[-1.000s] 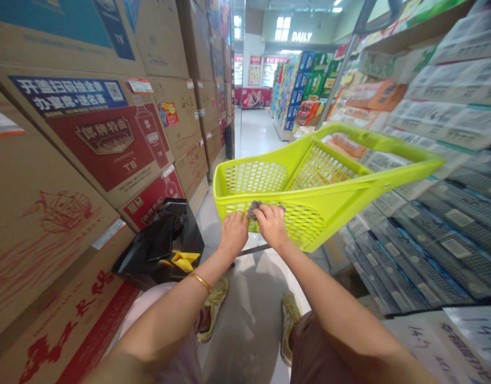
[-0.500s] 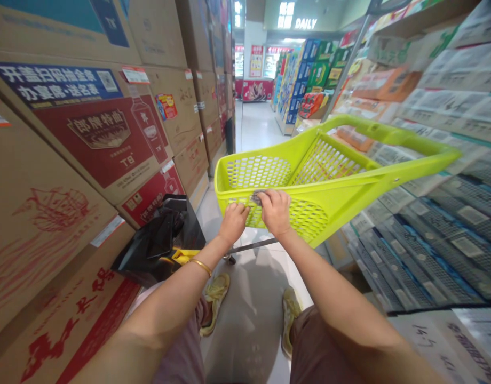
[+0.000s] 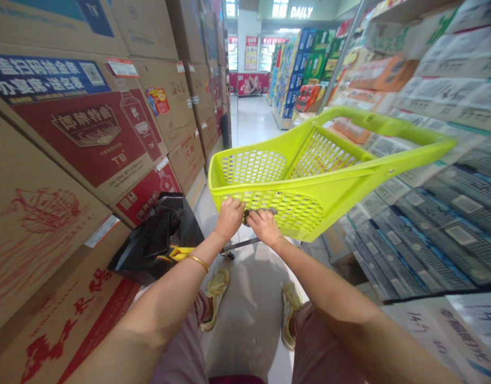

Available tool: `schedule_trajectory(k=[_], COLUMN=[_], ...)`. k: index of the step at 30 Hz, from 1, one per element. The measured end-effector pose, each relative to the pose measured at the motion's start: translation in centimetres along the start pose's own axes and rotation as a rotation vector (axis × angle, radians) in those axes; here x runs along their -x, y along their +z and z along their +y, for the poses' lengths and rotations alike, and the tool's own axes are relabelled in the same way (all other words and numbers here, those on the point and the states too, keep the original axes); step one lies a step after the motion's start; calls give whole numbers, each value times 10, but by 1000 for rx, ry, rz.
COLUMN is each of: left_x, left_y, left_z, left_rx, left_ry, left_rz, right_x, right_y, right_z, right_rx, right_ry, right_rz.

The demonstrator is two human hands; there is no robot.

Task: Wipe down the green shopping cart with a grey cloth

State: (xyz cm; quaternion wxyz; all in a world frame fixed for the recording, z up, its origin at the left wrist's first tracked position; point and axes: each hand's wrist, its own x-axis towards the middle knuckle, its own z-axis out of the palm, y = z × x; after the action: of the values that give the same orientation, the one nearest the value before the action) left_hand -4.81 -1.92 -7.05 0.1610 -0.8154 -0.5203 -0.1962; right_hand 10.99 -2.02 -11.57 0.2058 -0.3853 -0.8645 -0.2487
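Note:
A lime-green plastic shopping cart (image 3: 265, 184) with perforated sides stands across the aisle in front of me, its long handle pointing right. My right hand (image 3: 263, 226) is closed on a crumpled grey cloth (image 3: 271, 211) and presses it to the lower part of the cart's near side. Just left of it, my left hand (image 3: 230, 217) grips that same side near the corner, fingers curled over the lattice. The two hands are close together. A dark end of the cloth shows between them; the rest lies under my right fingers.
Stacked cartons (image 3: 89, 128) wall the left side. By them sits a black bag (image 3: 157, 240) with a yellow piece on it. Wrapped paper packs (image 3: 449, 101) and dark netted packs (image 3: 433, 234) line the right shelf. My shoes (image 3: 216, 298) straddle the floor below the cart.
My right hand with the cloth first rises to just under the cart's rim, then comes down and left along its side. My left hand keeps its hold near the corner.

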Motion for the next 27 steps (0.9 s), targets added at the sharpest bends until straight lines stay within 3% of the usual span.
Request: schedule_trajectory(k=[8, 12, 19, 24, 27], left_x=[0, 0, 0, -1, -1], left_y=[-6, -7, -3, -4, -6], left_z=[2, 0, -1, 0, 0], left_rx=[-20, -22, 5, 33, 20], left_ry=[-11, -3, 3, -10, 1], left_rz=[-10, -5, 8, -16, -12], right_x=[6, -4, -36, -27, -13], right_y=[7, -3, -38, -21, -5], right_z=[-7, -3, 21, 11, 1], right_rx=[-36, -68, 1, -16, -31], right_ry=[-61, -64, 262, 163, 99], right_rz=[-36, -21, 281, 226, 111])
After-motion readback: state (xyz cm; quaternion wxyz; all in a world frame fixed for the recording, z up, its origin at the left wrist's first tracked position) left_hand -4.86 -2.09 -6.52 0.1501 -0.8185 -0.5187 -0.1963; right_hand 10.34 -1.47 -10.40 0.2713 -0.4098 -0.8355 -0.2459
